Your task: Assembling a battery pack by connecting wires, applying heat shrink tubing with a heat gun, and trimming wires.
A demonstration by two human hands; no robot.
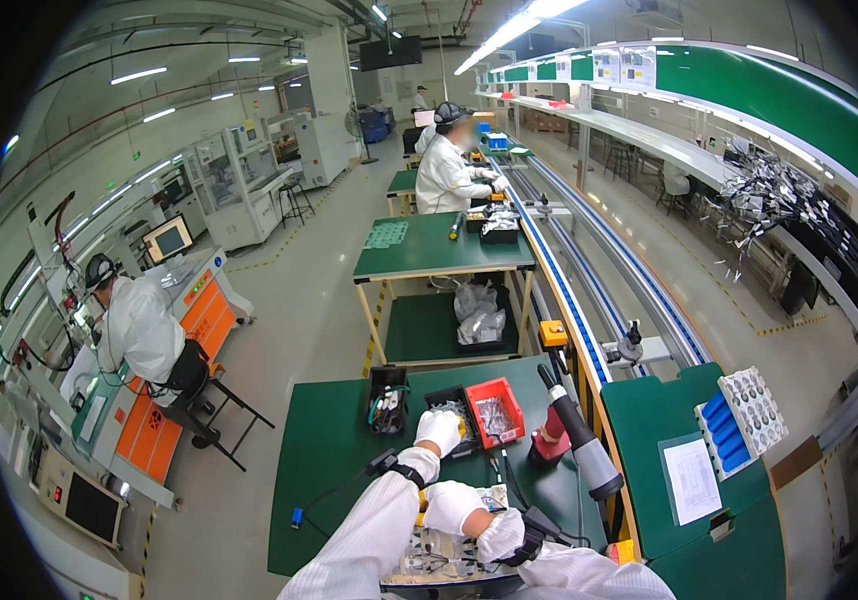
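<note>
My left hand [440, 432], in a white glove, reaches over the near end of a black bin [468, 443] that holds small parts; its fingertips are partly hidden, and a bit of yellow shows beside them. Closer to me, my right hand [456, 506], also gloved, rests over a pale workpiece [429, 560] with dark wires at the table's front edge. Its fingers point left and downward by a yellow piece, and whether they grip it is hidden. Right beside the black bin sits a red bin [505, 434] of small metal parts.
Another black bin [387, 428] with cables stands left on the green table [324, 430]. A black-and-grey power tool [589, 450] leans at right. Beyond it run a conveyor [574, 320], a paper sheet [691, 482] and blue cylinders [724, 432] in a white holder. Two people work farther off.
</note>
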